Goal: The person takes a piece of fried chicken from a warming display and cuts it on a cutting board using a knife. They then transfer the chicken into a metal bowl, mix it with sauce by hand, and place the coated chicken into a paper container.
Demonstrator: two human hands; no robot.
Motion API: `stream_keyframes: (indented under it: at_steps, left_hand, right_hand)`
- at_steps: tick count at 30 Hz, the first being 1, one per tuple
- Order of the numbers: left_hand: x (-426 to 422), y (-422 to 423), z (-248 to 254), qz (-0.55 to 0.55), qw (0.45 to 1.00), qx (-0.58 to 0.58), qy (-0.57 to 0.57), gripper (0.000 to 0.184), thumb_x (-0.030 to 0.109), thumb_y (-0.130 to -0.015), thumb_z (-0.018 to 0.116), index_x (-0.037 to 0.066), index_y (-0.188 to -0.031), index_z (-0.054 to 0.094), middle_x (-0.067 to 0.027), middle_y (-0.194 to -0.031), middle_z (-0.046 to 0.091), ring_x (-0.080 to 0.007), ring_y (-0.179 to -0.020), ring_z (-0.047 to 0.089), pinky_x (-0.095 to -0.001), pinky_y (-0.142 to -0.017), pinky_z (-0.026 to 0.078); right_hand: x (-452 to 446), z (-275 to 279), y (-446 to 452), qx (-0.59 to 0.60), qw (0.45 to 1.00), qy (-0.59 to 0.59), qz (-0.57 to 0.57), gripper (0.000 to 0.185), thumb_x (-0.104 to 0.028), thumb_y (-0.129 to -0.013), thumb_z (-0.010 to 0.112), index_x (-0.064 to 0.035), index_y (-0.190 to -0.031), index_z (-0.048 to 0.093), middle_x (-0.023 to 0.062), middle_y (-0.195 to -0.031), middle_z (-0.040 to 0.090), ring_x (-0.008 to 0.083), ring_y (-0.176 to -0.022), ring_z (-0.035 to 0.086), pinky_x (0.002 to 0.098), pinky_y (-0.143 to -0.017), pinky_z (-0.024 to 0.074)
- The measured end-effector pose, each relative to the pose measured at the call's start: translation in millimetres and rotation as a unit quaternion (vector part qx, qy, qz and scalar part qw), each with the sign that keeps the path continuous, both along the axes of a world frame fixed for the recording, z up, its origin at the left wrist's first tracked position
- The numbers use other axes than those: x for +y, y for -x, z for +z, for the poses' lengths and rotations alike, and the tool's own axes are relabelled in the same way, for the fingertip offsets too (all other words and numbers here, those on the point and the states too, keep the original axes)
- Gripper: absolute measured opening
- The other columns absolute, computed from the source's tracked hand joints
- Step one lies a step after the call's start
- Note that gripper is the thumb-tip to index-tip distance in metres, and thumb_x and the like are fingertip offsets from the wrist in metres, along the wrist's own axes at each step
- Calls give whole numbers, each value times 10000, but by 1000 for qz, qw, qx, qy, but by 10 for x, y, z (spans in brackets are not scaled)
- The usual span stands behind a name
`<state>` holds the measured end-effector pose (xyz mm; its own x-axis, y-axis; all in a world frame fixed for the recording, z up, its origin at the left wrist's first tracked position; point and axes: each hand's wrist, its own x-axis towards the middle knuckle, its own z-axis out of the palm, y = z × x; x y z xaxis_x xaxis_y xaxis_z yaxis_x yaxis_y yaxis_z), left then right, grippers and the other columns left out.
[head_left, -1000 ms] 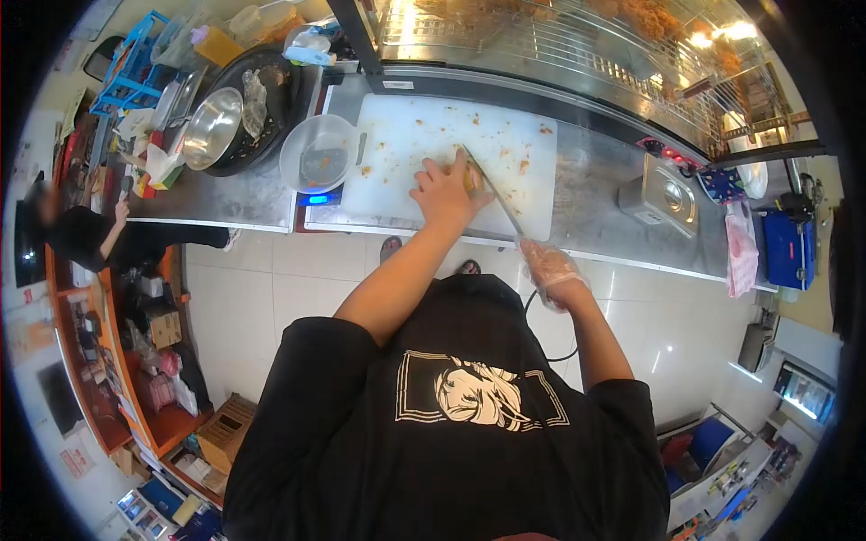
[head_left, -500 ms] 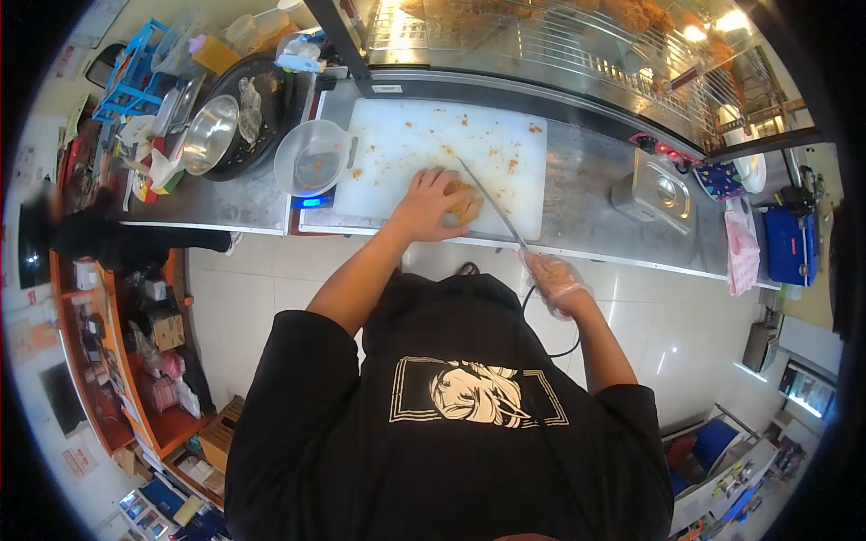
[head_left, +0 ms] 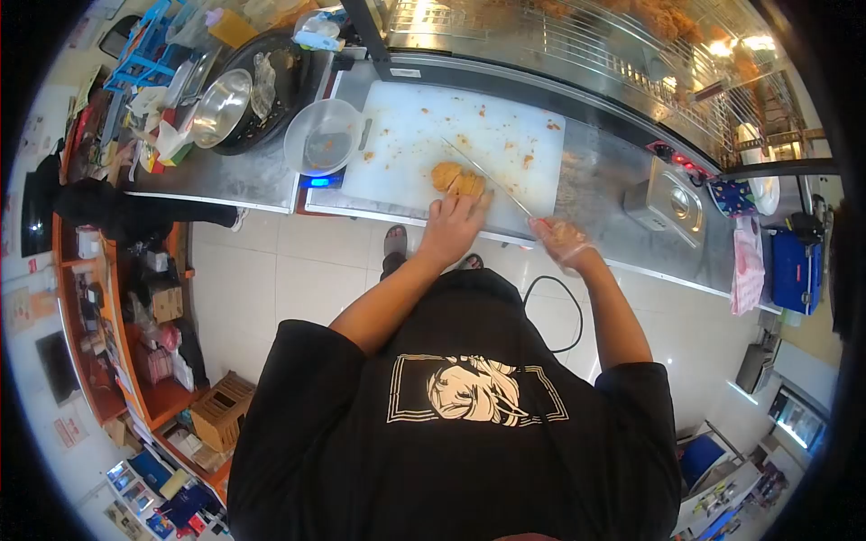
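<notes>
A golden-brown piece of fried chicken (head_left: 456,178), with cut lines across it, lies near the front of the white cutting board (head_left: 415,117). My bare left hand (head_left: 454,225) has its fingertips curled over the near right side of the piece, holding it against the board. In a clear plastic glove, my right hand (head_left: 561,240) grips the handle of a long knife (head_left: 492,183). The blade points up and left over the board, just to the right of the chicken, and looks apart from it. Brown crumbs are scattered across the board.
Left of the board stands a translucent plastic bowl (head_left: 323,137), with a blue-lit display (head_left: 320,182) by it. Farther left are a metal bowl (head_left: 222,108) and a black pan. A glass warming cabinet (head_left: 541,54) runs behind; a lidded steel container (head_left: 665,206) sits right.
My left hand has slid off the top of the chicken toward me, uncovering most of it. My right hand has moved slightly up with the knife.
</notes>
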<state>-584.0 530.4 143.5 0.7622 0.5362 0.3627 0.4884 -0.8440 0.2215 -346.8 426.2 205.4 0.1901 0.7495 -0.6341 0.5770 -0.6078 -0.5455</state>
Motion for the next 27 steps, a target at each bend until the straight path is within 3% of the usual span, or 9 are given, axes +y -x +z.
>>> stream_keyframes:
  at_steps: [3,9,12,16,18,21,25,27]
  left_hand:
    - [-12,-10,59,8,997,-25,68,388,151,-846,591,133,-1229,654,-44,-1049,567,-302,-1060,521,-441,-815,389]
    - [52,-128,-43,26,997,-50,54,220,152,-860,624,132,-1075,665,-61,-995,569,-308,-971,530,-454,-806,395]
    - [-16,-145,136,97,985,-79,123,210,172,-818,724,105,-1005,656,-58,-1025,582,-307,-989,540,-448,-820,392]
    - [46,230,230,181,973,-57,128,315,186,-830,735,109,-1117,630,-92,-1104,560,-319,-1013,522,-451,-837,392]
    - [145,342,179,200,971,-50,121,369,179,-827,737,122,-1172,618,-100,-1140,546,-316,-1030,512,-452,-842,390]
    - [344,322,159,161,979,23,122,397,161,-825,736,131,-1203,620,-90,-1153,539,-309,-1047,503,-450,-854,389]
    - [499,320,145,152,981,36,115,394,149,-822,739,126,-1198,625,-92,-1182,536,-311,-1054,504,-453,-864,392]
    - [506,340,161,165,978,39,123,384,154,-822,744,118,-1186,629,-100,-1218,548,-323,-1095,508,-466,-897,400]
  right_hand:
    - [15,-34,-65,13,1000,-11,10,603,-573,-988,448,-37,-1145,676,166,-926,698,283,-887,640,403,-840,479]
    - [27,-118,-85,44,999,-4,-6,630,-594,-976,448,-40,-1179,670,146,-938,695,262,-885,626,389,-844,477]
    - [-1,-238,-119,54,999,-11,-1,652,-613,-967,441,-43,-1187,668,144,-955,697,266,-899,626,391,-854,476]
    - [25,-63,-89,0,1000,1,21,643,-606,-970,439,-44,-1180,671,140,-952,696,251,-895,622,380,-854,473]
    - [23,-92,-127,30,999,0,25,635,-604,-971,440,-47,-1165,677,129,-920,687,239,-865,614,378,-834,473]
    - [5,-140,-166,49,999,-5,15,616,-596,-972,449,-52,-1138,685,103,-868,668,220,-813,597,379,-796,471]
    - [-6,50,-168,38,998,40,22,596,-580,-971,472,-53,-1151,684,78,-839,653,204,-784,582,374,-783,473]
    - [-70,-61,-154,71,997,12,-10,559,-550,-980,489,-51,-1143,681,38,-743,582,158,-685,536,343,-659,439]
